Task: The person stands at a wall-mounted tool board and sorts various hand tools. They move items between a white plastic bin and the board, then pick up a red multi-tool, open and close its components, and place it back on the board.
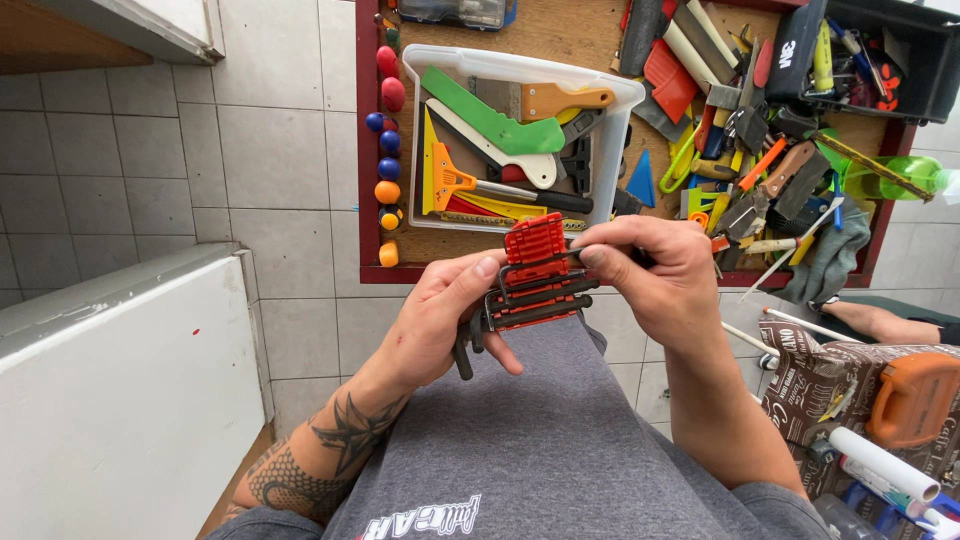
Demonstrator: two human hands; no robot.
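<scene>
My left hand (440, 320) holds a red plastic hex key holder (535, 270) with several dark L-shaped keys in it, thumb on its left side. My right hand (655, 270) pinches the long end of one dark hex key (545, 262) at the holder's right side. Both hands are in front of my grey shirt, just below the edge of a wooden tool tray (470, 262).
A clear plastic bin (622, 130) holds green, yellow and white scrapers. Coloured balls (388, 140) line the tray's left rim. Mixed hand tools (740, 130) fill the right. A white panel (120, 400) stands left; a patterned bag and an orange case (915, 395) sit right.
</scene>
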